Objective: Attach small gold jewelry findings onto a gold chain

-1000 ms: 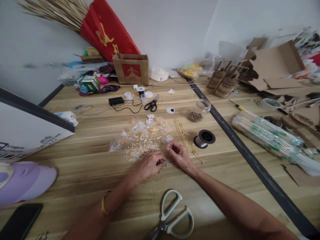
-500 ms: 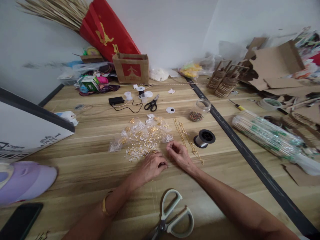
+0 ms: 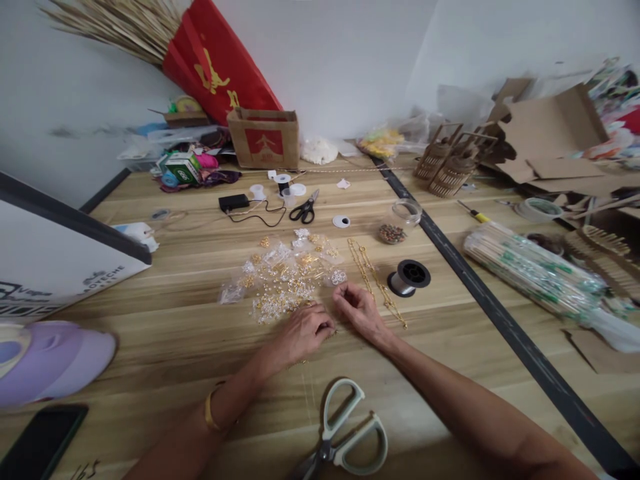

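Observation:
Clear and gold beads lie in a loose pile on the wooden table, with small plastic bags among them. At the pile's lower right edge is my left hand, its fingers pinched on something too small to make out. My right hand is beside it, thumb and forefinger pressed together; what they hold is too small to tell. A gold chain runs just beyond my right hand, near a spool of clear line. Fine thread trails below my left hand.
Large pale-handled scissors lie at the near edge. Farther back are black scissors, a jar of beads and a paper bag. Wrapped sticks are at the right, a phone and purple cap at the left.

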Demonstrator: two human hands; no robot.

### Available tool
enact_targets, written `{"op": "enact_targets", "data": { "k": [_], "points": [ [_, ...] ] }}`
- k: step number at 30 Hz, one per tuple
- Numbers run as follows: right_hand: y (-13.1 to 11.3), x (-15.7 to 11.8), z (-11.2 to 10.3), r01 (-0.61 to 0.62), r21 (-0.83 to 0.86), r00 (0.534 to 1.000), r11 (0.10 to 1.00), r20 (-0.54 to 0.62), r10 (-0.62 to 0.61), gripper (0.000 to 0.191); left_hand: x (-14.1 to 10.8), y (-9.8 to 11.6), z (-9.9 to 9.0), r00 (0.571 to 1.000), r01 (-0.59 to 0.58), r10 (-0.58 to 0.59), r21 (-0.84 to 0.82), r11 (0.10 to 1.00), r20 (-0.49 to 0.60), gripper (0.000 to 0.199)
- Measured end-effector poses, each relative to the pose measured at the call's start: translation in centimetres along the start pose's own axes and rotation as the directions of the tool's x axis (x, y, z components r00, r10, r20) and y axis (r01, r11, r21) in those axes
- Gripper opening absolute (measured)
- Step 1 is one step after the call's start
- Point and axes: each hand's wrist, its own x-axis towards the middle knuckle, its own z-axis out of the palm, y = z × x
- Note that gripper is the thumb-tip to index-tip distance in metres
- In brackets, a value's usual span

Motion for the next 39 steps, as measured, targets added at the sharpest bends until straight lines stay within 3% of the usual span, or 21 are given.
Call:
{"op": "enact_targets", "data": {
  "k": [13, 24, 31, 35, 39],
  "points": [
    [0.0, 0.0, 0.1, 0.015, 0.004, 1.0, 1.0, -0.004, -0.015, 0.023, 0.0, -0.1, 0.0, 1.0, 0.003, -0.004, -0.046, 0.999, -0.019, 0.014],
    [0.4, 0.1, 0.1, -0.015, 0.024, 1.0, 1.0, -0.003, 0.015, 0.023, -0.1, -0.8, -0.6, 0.987, 0.042, -0.072, -0.207, 0.977, -0.142, 0.018],
    [0.1, 0.0, 0.2, -0.026, 0.052, 1.0, 0.998, 0.016, 0.025, 0.023, -0.4, -2.8, -4.3, 0.935, 0.059, -0.157, -0.296, 0.953, -0.318, 0.013],
    [0.3, 0.0, 0.2, -0.021, 0.056, 1.0, 0.998, 0.022, 0.02, 0.024, -1.3, -3.7, -6.5, 0.919, 0.094, -0.191, -0.278, 0.956, -0.345, 0.013],
    [0.6, -0.1, 0.2, -0.018, 0.051, 1.0, 0.999, 0.02, 0.017, 0.024, -2.2, -4.7, -7.0, 0.923, 0.106, -0.18, -0.227, 0.968, -0.34, 0.013]
  ]
}}
